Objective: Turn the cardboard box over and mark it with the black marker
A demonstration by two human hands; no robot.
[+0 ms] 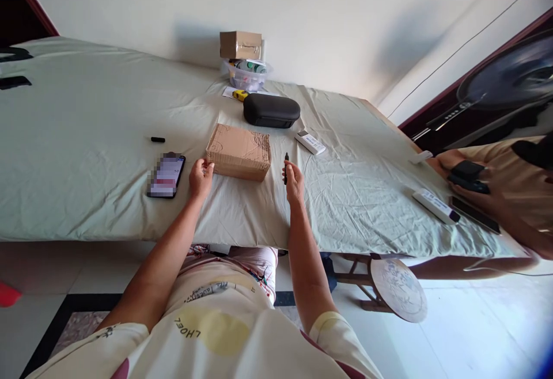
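Observation:
A brown cardboard box [239,151] lies flat on the cloth-covered table in front of me. My left hand [201,178] grips its near left corner, thumb against the side. Upright in my right hand [294,181], just right of the box, is a black marker [286,160] with its tip pointing up and away. A small black piece like a marker cap [158,139] rests on the cloth to the left. Nearer to me lies a phone [166,175] with its screen lit, left of my left hand.
Behind the box sit a black hard case [271,110], a white-and-grey small carton [310,143] and a yellow tape measure [240,95]. A plastic tub [247,76] carries another box [241,45]. At right, a person [514,194] holds a dark device; a stool [398,290] stands below.

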